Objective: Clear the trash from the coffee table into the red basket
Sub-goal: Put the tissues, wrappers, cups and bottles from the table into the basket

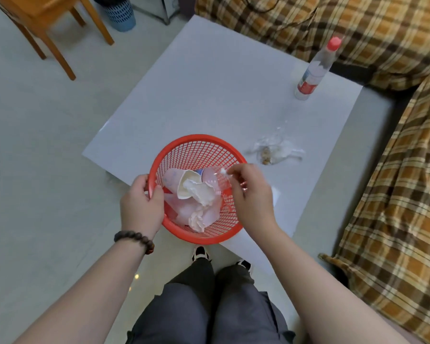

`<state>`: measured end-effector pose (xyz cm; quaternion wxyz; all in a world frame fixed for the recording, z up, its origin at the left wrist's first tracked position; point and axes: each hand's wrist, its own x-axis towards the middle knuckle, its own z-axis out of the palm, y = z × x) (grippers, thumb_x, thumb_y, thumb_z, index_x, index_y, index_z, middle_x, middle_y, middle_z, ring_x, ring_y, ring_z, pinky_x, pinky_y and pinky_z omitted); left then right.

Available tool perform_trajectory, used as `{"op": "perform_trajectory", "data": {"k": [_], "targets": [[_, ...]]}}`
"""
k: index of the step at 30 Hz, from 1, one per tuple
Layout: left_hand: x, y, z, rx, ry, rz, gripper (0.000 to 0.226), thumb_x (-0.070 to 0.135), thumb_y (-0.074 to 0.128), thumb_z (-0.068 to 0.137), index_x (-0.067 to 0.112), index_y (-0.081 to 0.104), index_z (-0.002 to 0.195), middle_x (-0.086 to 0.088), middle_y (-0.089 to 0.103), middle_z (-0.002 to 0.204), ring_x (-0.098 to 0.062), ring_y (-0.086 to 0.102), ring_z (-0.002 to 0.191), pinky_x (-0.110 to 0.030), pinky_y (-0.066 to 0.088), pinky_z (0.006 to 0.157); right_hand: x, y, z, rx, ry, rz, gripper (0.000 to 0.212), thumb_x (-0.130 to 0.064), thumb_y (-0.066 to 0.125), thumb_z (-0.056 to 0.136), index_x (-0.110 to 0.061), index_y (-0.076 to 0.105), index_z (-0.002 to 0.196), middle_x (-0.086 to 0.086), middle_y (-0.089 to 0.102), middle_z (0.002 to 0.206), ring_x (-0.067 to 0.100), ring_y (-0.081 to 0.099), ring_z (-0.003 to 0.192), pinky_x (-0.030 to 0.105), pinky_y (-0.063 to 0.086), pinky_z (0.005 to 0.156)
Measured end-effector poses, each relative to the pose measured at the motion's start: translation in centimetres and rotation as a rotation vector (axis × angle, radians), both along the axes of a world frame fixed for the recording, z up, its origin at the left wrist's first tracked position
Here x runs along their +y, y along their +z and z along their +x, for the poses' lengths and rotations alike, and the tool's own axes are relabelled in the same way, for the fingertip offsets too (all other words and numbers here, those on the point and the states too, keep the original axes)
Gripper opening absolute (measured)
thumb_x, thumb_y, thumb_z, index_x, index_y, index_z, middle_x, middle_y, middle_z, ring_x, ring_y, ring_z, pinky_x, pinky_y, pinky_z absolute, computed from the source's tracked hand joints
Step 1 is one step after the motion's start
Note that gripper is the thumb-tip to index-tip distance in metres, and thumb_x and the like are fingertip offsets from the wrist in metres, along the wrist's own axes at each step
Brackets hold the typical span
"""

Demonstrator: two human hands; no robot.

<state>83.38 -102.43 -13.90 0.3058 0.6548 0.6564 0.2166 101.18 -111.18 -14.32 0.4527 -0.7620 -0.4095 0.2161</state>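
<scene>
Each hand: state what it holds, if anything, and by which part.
Left hand grips the red basket by its rim. Right hand pinches a clear plastic bottle near its cap.

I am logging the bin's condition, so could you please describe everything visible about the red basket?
The red basket is round, apparently plastic, with a solid rim and open lattice walls. It stands upright at the coffee table's near edge. The left hand grips its rim; the right hand reaches over it. Inside lie paper cups and crumpled tissues.
</scene>
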Motion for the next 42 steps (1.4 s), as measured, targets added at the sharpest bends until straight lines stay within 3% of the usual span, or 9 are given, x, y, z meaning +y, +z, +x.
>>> {"op": "perform_trajectory", "data": {"k": [5,10,16,22,32,36,42], "targets": [[0.4,1.9,1.2,-0.067,-0.04,-0.02,0.01,0.014,0.054,0.088,0.022,0.057,0.086,0.012,0.059,0.07,-0.006,0.056,0.06,-0.016,0.034,0.048,0.3,2.3,-2.4,-0.084,0.181,-0.049,0.013,0.002,0.055,0.085,-0.007,0.063,0.09,-0.007,0.053,0.088,0.009,0.045,0.083,0.014,0.034,0.07],[1.2,2.7,1.9,-0.101,-0.075,-0.036,0.007,0.017,0.054,0.09,0.022,0.058,0.087,0.011,0.062,0.074,-0.008,0.059,0.064,-0.018,0.038,0.049,-0.1,3.3,-2.8,-0.092,0.2,-0.136,0.021,-0.003,0.062,0.085,-0.008,0.066,0.104,0.006,0.06,0.105,0.02,0.052,0.098,0.024,0.04,0.081],[2.1,2.6,2.7,-0.125,-0.111,-0.069,0.005,0.019,0.052,0.091,0.021,0.057,0.091,0.008,0.059,0.08,-0.004,0.056,0.071,-0.017,0.039,0.053,-1.7,3.9,-0.3,-0.204,-0.118,-0.108,0.05,-0.009,0.068,0.08,-0.014,0.056,0.128,0.009,0.05,0.133,0.025,0.042,0.124,0.032,0.035,0.104],[1.8,3.0,4.6,-0.134,-0.159,-0.093,0.014,0.021,0.05,0.092,0.015,0.06,0.1,-0.001,0.062,0.09,-0.019,0.059,0.08,-0.02,0.04,0.055,-4.8,2.1,1.7,-0.039,-0.249,-0.311,0.064,-0.011,0.055,0.088,-0.022,0.031,0.146,0.005,0.032,0.149,0.021,0.029,0.136,0.033,0.027,0.112],[-3.0,3.4,10.5,-0.129,-0.16,-0.055,0.009,0.024,0.05,0.092,0.02,0.058,0.095,0.0,0.062,0.091,-0.02,0.059,0.081,-0.022,0.042,0.055,-9.6,0.8,8.3,0.08,-0.217,-0.277,0.062,-0.015,0.048,0.087,-0.021,0.03,0.146,0.0,0.038,0.143,0.015,0.044,0.124,0.027,0.038,0.1],[-7.7,3.2,14.8,-0.122,-0.093,-0.051,0.008,0.024,0.049,0.092,0.022,0.056,0.095,-0.001,0.061,0.091,-0.023,0.061,0.083,-0.036,0.053,0.07,-13.2,-0.1,13.7,0.062,-0.152,-0.29,0.063,-0.011,0.047,0.087,-0.019,0.029,0.147,0.001,0.034,0.147,0.017,0.038,0.131,0.024,0.032,0.1],[-15.3,2.8,21.1,-0.105,0.052,-0.023,0.014,0.023,0.05,0.089,0.02,0.061,0.097,-0.002,0.064,0.089,-0.023,0.061,0.08,-0.036,0.051,0.07,-18.5,0.0,22.7,-0.002,0.014,-0.299,0.062,-0.014,0.046,0.087,-0.019,0.028,0.146,0.0,0.031,0.15,0.018,0.035,0.134,0.043,0.037,0.106]]}}
